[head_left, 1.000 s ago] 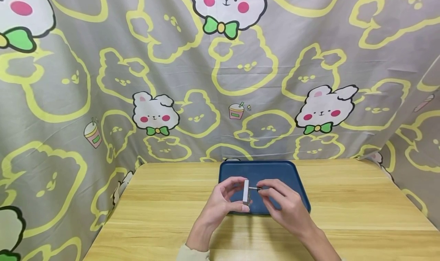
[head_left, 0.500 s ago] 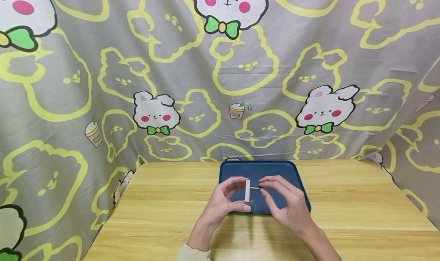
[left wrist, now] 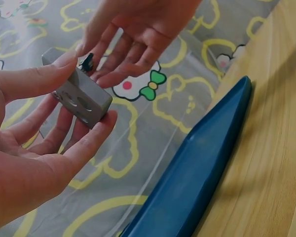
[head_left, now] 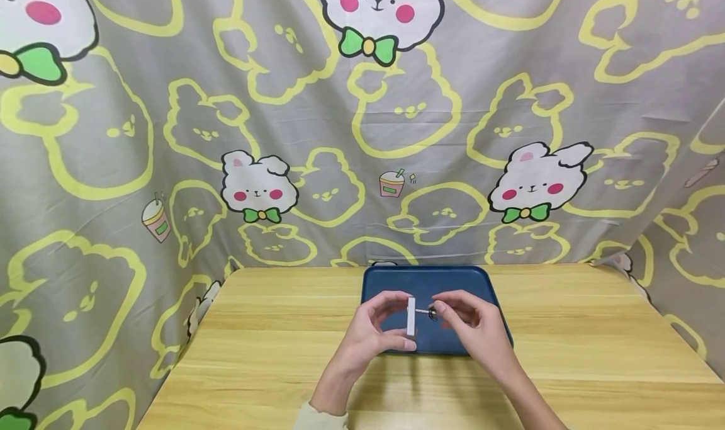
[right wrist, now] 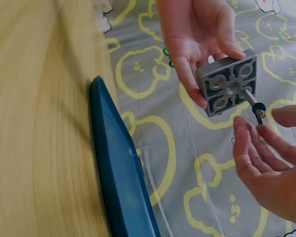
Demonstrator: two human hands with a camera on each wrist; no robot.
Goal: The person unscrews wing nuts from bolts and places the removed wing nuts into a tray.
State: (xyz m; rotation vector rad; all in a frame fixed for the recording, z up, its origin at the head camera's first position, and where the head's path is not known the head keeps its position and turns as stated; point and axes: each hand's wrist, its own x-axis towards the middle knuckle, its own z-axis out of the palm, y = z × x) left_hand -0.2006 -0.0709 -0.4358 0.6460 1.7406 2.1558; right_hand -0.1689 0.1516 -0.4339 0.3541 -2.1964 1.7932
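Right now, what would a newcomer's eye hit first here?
Likely the rabbit-print cloth, filling the head view's background. Below it, the blue tray on the wooden table stands out. Seen against the tray, the left hand grips a square grey block, a bolt jutting towards the right hand.

The wrist views look dimmer than the head's; shadows streak the table (head_left: 272,329).

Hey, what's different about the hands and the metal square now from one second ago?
The right hand's thumb came up from below to near the dark end of the bolt; its fingers now look loose, but I can't tell whether they touch. The grey square shifted slightly right in the head view. The left hand still holds it, the bolt still sticks out, and the blue tray stayed put.
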